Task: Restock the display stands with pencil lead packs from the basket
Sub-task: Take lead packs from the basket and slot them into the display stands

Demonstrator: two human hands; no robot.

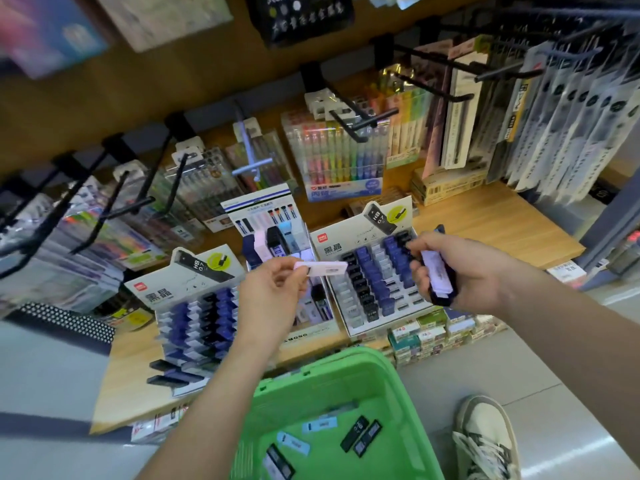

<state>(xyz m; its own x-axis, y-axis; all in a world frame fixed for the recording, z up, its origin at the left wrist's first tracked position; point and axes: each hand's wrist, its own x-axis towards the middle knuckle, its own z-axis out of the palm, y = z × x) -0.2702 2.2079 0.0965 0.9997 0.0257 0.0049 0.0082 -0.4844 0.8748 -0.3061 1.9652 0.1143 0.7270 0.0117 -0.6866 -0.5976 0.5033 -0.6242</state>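
Left hand is pinching one pale pink lead pack between thumb and fingertips. The pack is lying roughly level and sticking out to the right of the hand, toward the right hand. Right hand is gripping a bundle of packs, fingers curled round it. A lilac-white one is showing on top with dark ones under it; count in the bundle is unclear.

Both hands are hovering over the display stands on the wooden shelf:
- middle stand is sitting just beyond the left hand and its pink pack, carrying dark, white and light blue packs upright
- right stand is sitting between the two hands and running under the right hand's fingertips, carrying rows of black, blue and clear packs
- left stand is sitting just left of the left wrist, carrying rows of blue and black packs, with a couple of dark ones lying flat at its near end

Green basket is sitting below both forearms, on the body side of the hands. Loose packs are lying flat on its floor — some light blue, some black, well apart from either hand.

A shoe is showing just right of the basket, below the right forearm.
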